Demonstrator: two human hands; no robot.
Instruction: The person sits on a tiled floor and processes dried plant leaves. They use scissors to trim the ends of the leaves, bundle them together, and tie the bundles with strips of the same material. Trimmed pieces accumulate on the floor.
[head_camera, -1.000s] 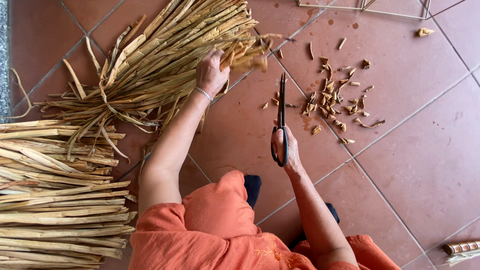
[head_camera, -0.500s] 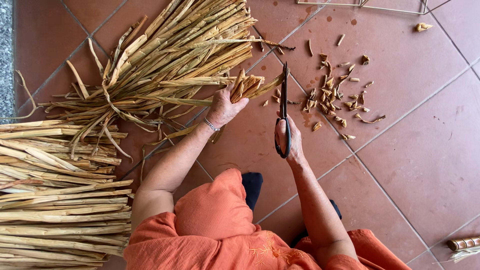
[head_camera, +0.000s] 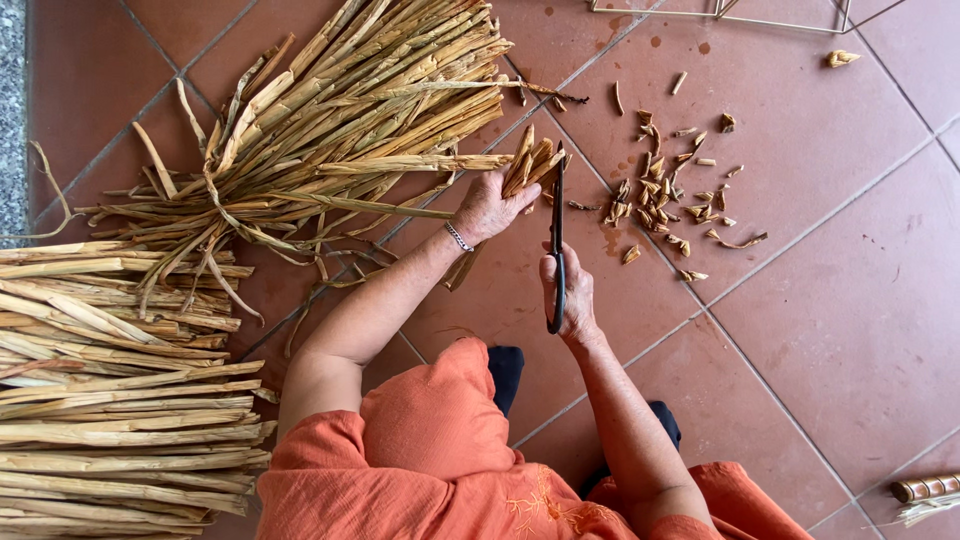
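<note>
Mid-frame on floor | L hand (head_camera: 487, 208) grip pinching stalk bunch (head_camera: 535, 160) | R hand (head_camera: 570, 295) grip clasping scissors (head_camera: 557, 240), blades at ends | cut bits (head_camera: 668, 200) upper right, big bundle (head_camera: 330, 120) upper left uncut

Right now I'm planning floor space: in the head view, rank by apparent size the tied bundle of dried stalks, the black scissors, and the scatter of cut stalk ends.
1. Tied bundle of tan dried stalks, by far largest.
2. Scatter of small cut stalk ends on the red tile.
3. Black scissors in the right hand; long but thin.

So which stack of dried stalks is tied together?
The fanned-out bundle at top, bound with a stalk strip near its left end; the stack at lower left lies loose and parallel.
</note>
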